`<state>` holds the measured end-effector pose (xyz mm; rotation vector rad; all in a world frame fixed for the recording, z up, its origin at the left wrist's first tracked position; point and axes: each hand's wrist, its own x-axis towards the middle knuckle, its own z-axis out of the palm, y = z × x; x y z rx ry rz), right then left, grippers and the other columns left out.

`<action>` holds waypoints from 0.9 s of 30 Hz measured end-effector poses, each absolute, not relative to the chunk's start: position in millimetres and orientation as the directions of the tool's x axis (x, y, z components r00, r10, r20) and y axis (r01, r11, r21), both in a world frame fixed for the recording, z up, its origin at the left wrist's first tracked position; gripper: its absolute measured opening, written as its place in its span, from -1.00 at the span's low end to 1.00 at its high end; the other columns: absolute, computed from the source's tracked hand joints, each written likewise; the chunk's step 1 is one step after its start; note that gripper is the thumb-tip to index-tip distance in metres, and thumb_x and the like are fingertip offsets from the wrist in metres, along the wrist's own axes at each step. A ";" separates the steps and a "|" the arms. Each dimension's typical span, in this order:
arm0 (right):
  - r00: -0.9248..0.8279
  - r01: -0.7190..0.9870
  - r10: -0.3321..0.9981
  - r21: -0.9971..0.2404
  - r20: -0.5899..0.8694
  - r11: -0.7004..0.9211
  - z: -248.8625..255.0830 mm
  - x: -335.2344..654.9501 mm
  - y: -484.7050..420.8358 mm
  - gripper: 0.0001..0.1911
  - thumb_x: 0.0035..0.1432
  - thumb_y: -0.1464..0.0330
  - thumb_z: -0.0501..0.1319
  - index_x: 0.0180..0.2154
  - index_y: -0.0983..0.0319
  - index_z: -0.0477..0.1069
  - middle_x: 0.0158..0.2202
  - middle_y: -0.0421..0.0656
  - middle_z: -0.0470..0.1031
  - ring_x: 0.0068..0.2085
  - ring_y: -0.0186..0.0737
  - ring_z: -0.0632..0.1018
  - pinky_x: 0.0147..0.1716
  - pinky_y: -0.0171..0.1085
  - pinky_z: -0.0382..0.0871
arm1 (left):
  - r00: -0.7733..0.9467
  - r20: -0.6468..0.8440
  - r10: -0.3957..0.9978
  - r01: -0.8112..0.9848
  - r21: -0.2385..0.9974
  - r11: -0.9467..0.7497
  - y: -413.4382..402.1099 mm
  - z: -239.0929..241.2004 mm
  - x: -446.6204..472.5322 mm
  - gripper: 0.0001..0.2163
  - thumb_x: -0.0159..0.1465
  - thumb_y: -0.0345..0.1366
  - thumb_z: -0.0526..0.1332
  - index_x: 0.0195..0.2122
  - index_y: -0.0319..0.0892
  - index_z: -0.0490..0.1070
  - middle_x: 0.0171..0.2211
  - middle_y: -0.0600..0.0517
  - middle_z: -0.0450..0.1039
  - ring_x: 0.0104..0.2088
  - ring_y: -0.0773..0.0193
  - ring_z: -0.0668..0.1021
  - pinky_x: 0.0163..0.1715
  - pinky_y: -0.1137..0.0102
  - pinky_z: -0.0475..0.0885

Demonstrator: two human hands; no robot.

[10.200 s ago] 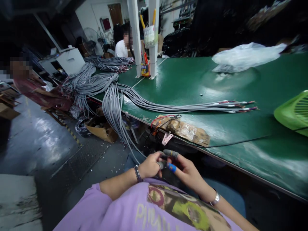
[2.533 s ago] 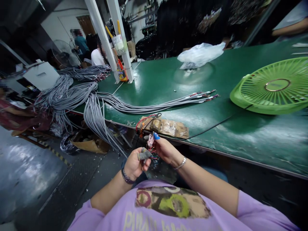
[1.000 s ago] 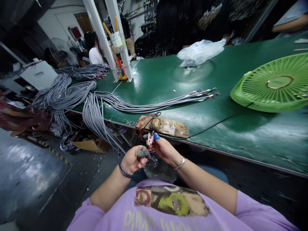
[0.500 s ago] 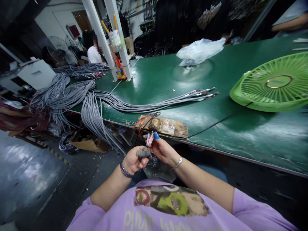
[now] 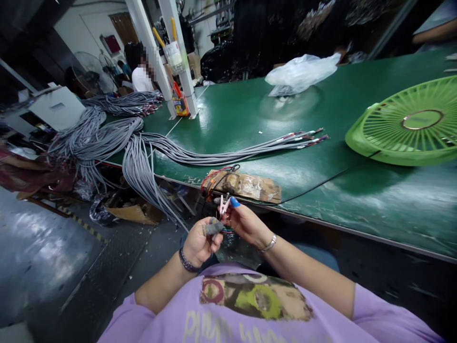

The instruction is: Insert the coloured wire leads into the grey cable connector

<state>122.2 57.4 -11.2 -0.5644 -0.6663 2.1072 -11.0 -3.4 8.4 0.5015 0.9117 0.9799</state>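
Both hands are held close together in front of my chest, just below the table edge. My left hand is closed, with a grey finger cot on the thumb, pinching the end of a grey cable with thin coloured wires. My right hand is closed too, a blue cot on one fingertip, pinching the wire ends beside a small pink clip that hangs at the table edge. A taped brown block with red and black leads lies on the edge just above my hands.
A bundle of grey cables runs across the green table and drapes off its left edge to the floor. A green fan grille lies at right, a plastic bag farther back. White posts stand mid-table. A seated person is beyond them.
Over the last second the hands have stayed together at the clip with only small finger shifts. Ten seconds ago they were lower, in my lap.
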 end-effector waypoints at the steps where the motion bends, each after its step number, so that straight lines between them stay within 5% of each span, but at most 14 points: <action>1: -0.556 -0.583 0.816 -0.626 -0.158 -0.519 -11.3 121.7 58.0 -0.63 0.01 0.06 0.25 -0.36 0.26 0.47 -0.49 -0.20 0.43 -0.48 -0.38 0.39 -0.49 -0.35 0.26 | 0.249 -0.425 0.870 -0.500 0.713 0.491 -1.8 8.2 -11.0 -0.74 -0.09 -0.25 0.34 -0.52 -0.19 0.25 -0.81 0.14 0.28 -0.86 0.48 0.21 -0.85 0.59 0.00; 12: -0.508 -0.641 0.829 -0.541 -0.233 -0.545 -17.5 112.3 63.7 -0.67 -0.05 0.12 0.32 -0.39 0.28 0.48 -0.50 -0.20 0.48 -0.52 -0.39 0.38 -0.52 -0.36 0.24 | 0.238 -0.492 0.838 -0.531 0.656 0.536 6.3 4.9 -6.8 -0.78 -0.09 -0.27 0.31 -0.50 -0.20 0.28 -0.81 0.14 0.28 -0.86 0.48 0.20 -0.85 0.59 -0.03; 20: -0.614 -0.609 0.766 -0.504 -0.190 -0.613 -12.8 120.0 57.5 -0.59 0.01 0.01 0.22 -0.40 0.24 0.45 -0.42 -0.18 0.50 -0.49 -0.38 0.42 -0.49 -0.36 0.30 | 0.157 -0.440 0.884 -0.489 0.744 0.456 -6.4 6.9 -4.4 -0.78 -0.07 -0.26 0.30 -0.51 -0.19 0.26 -0.79 0.13 0.31 -0.85 0.48 0.23 -0.86 0.60 0.00; 27: -0.535 -0.581 0.814 -0.600 -0.228 -0.550 -14.7 122.0 56.2 -0.76 0.00 0.21 0.29 -0.35 0.26 0.47 -0.48 -0.22 0.44 -0.50 -0.41 0.38 -0.48 -0.36 0.29 | 0.036 -0.365 0.930 -0.488 0.806 0.335 -12.7 9.6 -0.4 -0.78 -0.03 -0.23 0.29 -0.53 -0.20 0.25 -0.78 0.12 0.33 -0.84 0.47 0.25 -0.84 0.59 0.03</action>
